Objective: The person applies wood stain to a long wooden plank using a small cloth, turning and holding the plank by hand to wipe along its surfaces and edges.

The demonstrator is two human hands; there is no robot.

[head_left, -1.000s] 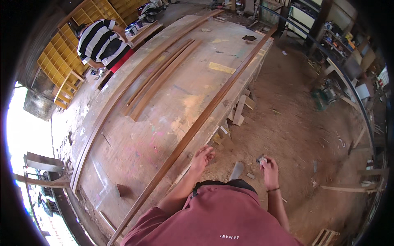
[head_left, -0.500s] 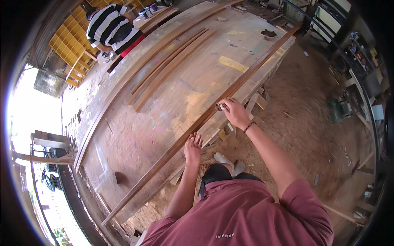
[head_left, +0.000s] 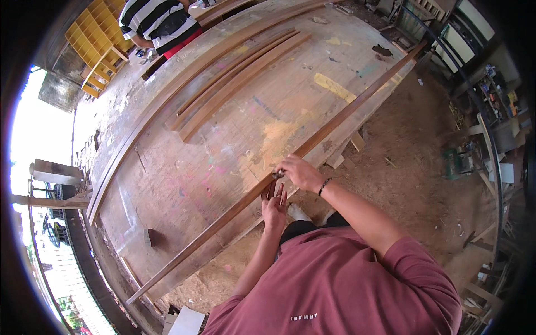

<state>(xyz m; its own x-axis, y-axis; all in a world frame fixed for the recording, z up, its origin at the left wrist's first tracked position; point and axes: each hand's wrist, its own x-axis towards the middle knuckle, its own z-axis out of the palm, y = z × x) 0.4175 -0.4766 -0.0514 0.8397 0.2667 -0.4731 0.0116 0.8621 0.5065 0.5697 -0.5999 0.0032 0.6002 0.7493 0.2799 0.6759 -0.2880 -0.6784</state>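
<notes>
A long, narrow brown wooden strip (head_left: 218, 226) runs diagonally along the near side of a big worktable (head_left: 223, 162). In my right hand (head_left: 301, 173), closed by the fingertips, is a small dark roundish object (head_left: 277, 175) resting at the strip; its exact kind is too small to make out. My left hand (head_left: 273, 211) is just below it at the strip's near edge. Its fingers are stretched and apart, the tips touching or partly behind the strip. On the table to the left sits a small dark block (head_left: 151, 238).
More wooden strips (head_left: 240, 84) lie across the table's far half. Beyond it, a person in a striped shirt (head_left: 159, 25) stands near a yellow shelf frame (head_left: 97, 33). Wood offcuts (head_left: 357, 141) stick out by the near edge, over a dusty floor (head_left: 402, 167).
My right hand has moved down-left along the strip with the small dark object, coming close to my left hand. The whole view has shifted slightly.
</notes>
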